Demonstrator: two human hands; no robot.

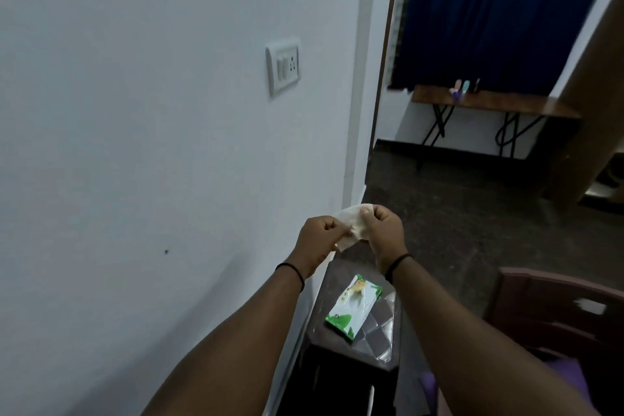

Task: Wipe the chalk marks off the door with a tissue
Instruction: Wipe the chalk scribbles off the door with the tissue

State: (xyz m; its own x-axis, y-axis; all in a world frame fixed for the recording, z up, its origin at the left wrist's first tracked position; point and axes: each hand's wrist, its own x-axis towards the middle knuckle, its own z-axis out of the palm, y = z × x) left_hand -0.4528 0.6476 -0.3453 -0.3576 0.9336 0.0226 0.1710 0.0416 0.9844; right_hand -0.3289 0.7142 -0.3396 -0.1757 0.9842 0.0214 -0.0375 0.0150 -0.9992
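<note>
Head view: beside a pale wall, the left hand (319, 233) and right hand (381, 228) both pinch a crumpled white tissue (351, 224), apparently unfolding it above a green-and-white wipes packet (353, 309) on a dark side table (341, 353). No chalk marks show; wiping likely requires turning to the brown door (594, 111) at right.

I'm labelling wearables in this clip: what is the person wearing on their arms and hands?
Both forearms are bare, with no sleeves in view. Each wrist carries a thin black band: one by the left hand and one by the right hand. No gloves, rings or watch can be seen on either hand from this view.
</note>
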